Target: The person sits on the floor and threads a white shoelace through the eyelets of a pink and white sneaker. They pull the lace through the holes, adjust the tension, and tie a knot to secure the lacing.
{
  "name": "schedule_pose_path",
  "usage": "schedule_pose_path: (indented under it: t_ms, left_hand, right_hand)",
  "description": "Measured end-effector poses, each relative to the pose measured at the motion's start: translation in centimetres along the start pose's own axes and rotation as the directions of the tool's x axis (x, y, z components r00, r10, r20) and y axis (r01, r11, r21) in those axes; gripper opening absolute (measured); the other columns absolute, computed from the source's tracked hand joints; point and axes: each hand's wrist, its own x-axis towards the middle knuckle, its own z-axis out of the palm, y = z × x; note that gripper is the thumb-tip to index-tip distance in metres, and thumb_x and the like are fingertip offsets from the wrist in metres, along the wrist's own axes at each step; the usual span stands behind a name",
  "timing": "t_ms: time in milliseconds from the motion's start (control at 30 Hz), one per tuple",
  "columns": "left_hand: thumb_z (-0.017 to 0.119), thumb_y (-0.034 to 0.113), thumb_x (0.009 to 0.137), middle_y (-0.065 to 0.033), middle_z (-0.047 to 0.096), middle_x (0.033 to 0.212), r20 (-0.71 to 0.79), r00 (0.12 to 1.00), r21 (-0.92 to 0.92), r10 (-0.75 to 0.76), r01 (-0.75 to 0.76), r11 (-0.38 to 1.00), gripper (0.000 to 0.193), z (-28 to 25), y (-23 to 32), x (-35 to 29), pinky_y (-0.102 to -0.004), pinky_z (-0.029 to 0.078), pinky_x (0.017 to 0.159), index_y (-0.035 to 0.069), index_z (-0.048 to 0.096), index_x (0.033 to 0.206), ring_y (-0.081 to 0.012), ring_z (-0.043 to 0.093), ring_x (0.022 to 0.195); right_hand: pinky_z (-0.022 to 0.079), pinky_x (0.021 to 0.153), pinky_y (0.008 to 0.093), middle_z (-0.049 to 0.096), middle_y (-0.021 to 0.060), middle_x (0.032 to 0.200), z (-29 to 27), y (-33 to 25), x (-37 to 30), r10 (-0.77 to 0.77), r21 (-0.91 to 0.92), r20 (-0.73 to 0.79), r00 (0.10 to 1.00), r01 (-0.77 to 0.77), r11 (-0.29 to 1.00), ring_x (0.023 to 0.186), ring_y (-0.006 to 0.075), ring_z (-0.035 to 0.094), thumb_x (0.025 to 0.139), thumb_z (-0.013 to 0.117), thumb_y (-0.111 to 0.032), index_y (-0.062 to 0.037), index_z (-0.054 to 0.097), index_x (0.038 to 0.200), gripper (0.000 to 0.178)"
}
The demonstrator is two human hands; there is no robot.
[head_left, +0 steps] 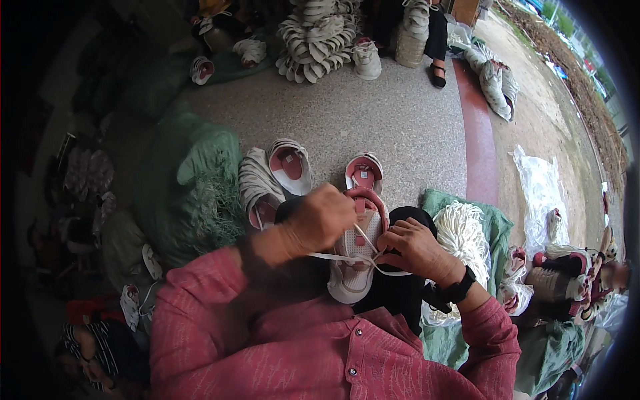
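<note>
Both hands [320,220] [417,248] apparently pull white lace [333,256] on pink sneaker [357,257].

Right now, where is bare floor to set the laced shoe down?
Bare speckled floor lies between the pink-lined shoes ahead and the stacked soles. Crowded: green sack left, lace bundle right.
</note>
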Motion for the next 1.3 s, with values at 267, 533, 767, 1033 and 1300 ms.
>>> schedule_pose_path:
  t_ms: [267, 533, 767, 1033, 1300]
  left_hand:
    - [0.072, 0.009, 0.084, 0.0017, 0.057, 0.077, -0.328, 0.541, -0.04, -0.774, 0.811, 0.584, 0.012, -19.7, -17.5, -11.1, -0.0245, 0.042, 0.064, 0.003, 0.071, 0.095, -0.0076, 0.05, 0.069]
    - [0.073, 0.013, 0.086, -0.0018, 0.059, 0.087, 0.085, 0.663, -0.355, -0.744, 0.718, 0.599, 0.024, -5.1, -3.8, -10.9, -0.0328, 0.046, 0.078, 0.007, 0.066, 0.108, -0.0159, 0.056, 0.083]
    - [0.074, 0.032, 0.085, -0.0045, 0.057, 0.081, 0.118, 0.903, -0.099, -0.412, 0.424, 0.9, 0.024, -2.4, 4.7, -5.4, -0.0395, 0.041, 0.085, 0.009, 0.068, 0.087, -0.0242, 0.056, 0.087]
    - [0.069, 0.024, 0.091, -0.0072, 0.06, 0.074, 0.223, 0.888, -0.415, -0.401, 0.459, 0.786, 0.021, 0.1, 8.1, -4.2, -0.0413, 0.049, 0.061, 0.006, 0.064, 0.084, -0.0284, 0.063, 0.066]
    - [0.069, 0.017, 0.089, -0.0067, 0.056, 0.067, 0.257, 0.949, -0.34, -0.182, 0.265, 0.902, 0.013, 0.8, 9.5, -4.2, -0.0352, 0.052, 0.053, 0.006, 0.062, 0.091, -0.0244, 0.065, 0.062]
  right_hand:
    - [0.048, 0.081, 0.0395, 0.065, 0.0076, 0.087, 1.0, -0.3, 0.1, 0.024, 0.048, -0.055, 0.998, -0.021, 0.999, 0.086, 0.0274, 0.065, 0.084, 0.073, -0.021, -0.0091, 0.063, 0.1, 0.023]
    - [0.048, 0.056, 0.024, 0.068, 0.0041, 0.086, 1.0, -2.9, -2.4, 0.658, 0.654, 0.012, 0.753, -0.503, 0.564, 0.068, 0.0114, 0.064, 0.093, 0.071, -0.024, -0.0015, 0.062, 0.113, 0.031]
    - [0.04, 0.046, 0.0197, 0.065, 0.0014, 0.08, 0.8, -5.2, -3.8, 0.641, 0.654, 0.412, 0.647, -0.7, 0.286, 0.053, 0.0051, 0.053, 0.095, 0.071, -0.029, 0.0013, 0.064, 0.117, 0.038]
    - [0.044, 0.057, 0.0241, 0.061, -0.0016, 0.078, 3.4, -4.7, -3.7, 0.542, 0.853, 0.418, 0.729, -0.11, -0.511, 0.061, 0.011, 0.055, 0.097, 0.067, -0.013, -0.0089, 0.066, 0.11, 0.014]
    - [0.056, 0.064, 0.0292, 0.067, 0.0066, 0.093, 4.2, -5.0, -2.4, 0.719, 0.939, 0.343, 0.604, -0.216, -0.267, 0.079, 0.0163, 0.068, 0.1, 0.061, -0.017, -0.0045, 0.059, 0.112, 0.017]
